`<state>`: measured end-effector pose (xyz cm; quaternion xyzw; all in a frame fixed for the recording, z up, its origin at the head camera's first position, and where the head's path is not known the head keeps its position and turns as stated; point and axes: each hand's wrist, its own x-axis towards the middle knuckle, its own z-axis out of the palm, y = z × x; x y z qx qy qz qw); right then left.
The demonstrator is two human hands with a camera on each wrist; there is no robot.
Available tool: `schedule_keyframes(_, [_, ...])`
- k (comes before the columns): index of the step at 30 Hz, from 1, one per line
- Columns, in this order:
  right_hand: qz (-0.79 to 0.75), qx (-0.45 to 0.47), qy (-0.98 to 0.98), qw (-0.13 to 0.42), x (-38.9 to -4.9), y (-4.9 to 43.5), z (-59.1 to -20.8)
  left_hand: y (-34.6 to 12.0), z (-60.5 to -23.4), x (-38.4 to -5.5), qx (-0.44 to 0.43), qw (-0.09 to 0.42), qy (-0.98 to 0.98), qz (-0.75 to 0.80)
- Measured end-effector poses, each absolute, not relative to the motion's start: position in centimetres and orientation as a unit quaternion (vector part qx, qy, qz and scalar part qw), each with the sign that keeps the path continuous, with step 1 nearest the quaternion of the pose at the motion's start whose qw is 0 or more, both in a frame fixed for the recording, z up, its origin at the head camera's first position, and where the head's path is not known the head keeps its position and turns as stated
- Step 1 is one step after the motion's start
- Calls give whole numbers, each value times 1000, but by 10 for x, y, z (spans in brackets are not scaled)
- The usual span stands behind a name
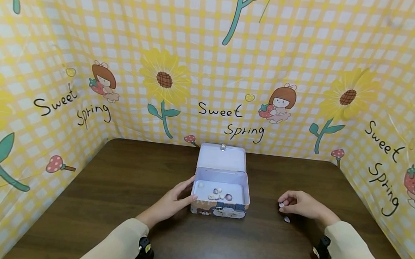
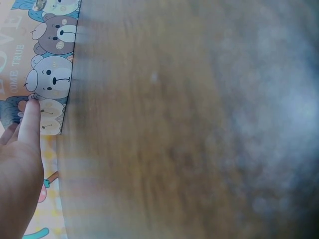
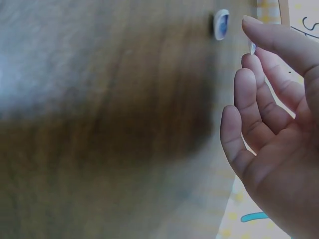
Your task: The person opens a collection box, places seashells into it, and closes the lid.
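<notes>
the left hand (image 1: 170, 204) gripped the tin box (image 1: 231, 212); the right hand (image 1: 303, 203) curled fingers round a white shell (image 1: 281, 205) (another shell (image 1: 286, 219) lay nearby).

A dark brown wood table (image 1: 127, 168) is spreading before me, shining faintly at its near side. On it an open box (image 1: 219, 211) is standing around the middle — and a small pale piece (image 1: 286, 219) is lying apart, by my right hand (image 1: 303, 204).

I see a bear-printed tin box (image 1: 201, 207), lid (image 1: 222, 157) raised, small shell-like pieces (image 1: 222, 196) inside. Two loose pieces (image 1: 286, 219) are to its right.
</notes>
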<state>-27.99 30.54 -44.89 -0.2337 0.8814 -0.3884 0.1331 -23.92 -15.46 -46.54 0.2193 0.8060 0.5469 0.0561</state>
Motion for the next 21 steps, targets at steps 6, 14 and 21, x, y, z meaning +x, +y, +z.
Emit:
schedule_keyframes(6, [-385, -237, 881, 137, -281, 301, -438, -155, -466, -240, 218, 57, 807, 545])
schedule_keyframes(14, [-363, -254, 888, 120, -281, 295, -421, -155, -464, -239, 217, 59, 806, 548])
schedule_keyframes(21, [-363, -259, 888, 117, -282, 289, -410, -155, -465, -239, 217, 56, 807, 547])
